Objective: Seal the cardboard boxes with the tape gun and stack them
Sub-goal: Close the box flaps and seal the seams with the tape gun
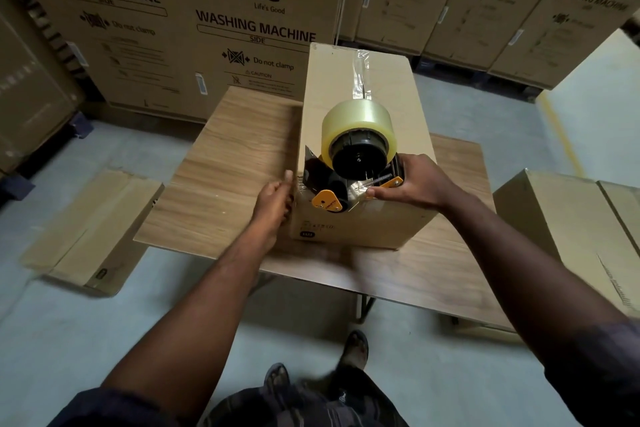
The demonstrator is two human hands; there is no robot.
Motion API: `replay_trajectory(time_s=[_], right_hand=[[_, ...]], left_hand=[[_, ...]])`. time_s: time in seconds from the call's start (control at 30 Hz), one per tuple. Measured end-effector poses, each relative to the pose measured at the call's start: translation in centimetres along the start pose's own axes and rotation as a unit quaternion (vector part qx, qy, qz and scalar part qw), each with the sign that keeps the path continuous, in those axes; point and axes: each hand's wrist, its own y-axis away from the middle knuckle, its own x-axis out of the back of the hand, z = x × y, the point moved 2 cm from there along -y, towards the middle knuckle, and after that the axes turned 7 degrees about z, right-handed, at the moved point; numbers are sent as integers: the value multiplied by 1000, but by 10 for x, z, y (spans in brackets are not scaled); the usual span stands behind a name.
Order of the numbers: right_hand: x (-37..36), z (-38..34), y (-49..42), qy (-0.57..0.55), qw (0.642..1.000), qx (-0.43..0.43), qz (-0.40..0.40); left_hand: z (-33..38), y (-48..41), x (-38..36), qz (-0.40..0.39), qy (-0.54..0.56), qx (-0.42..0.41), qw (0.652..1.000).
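Note:
A plain cardboard box (332,87) stands on the small wooden table (225,163), long side running away from me. A strip of clear tape (362,74) runs down the seam on its top. My right hand (417,182) grips the handle of the tape gun (356,163), which sits at the box's near top edge with its clear tape roll on top and orange parts below. My left hand (275,203) presses flat against the box's left near corner, thumb on the edge.
A cardboard box (93,229) lies on the floor at the left, another (568,229) stands at the right. Large washing machine cartons (194,21) wall off the back. My sandalled feet (356,347) are on the grey floor below the table.

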Motion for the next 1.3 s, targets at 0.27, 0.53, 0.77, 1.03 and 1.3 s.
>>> replay_trajectory(time_s=[0.27,0.53,0.77,1.03,1.3], right_hand=[[0,-4,3,14,1000,-6,-1],[-1,-4,2,30,1000,6,-6],[1,3,5,57,997,46,-8],[43,62,39,57,998,7,-4],[35,87,42,3,1000,16,1]], left_hand=[[-2,-12,5,64,-52,-28,996],[21,9,-8,32,-146,-242,959],[24,9,-10,39,-153,-249,956],[22,15,-13,85,-186,-288,936],[21,61,-49,54,-417,-472,775]])
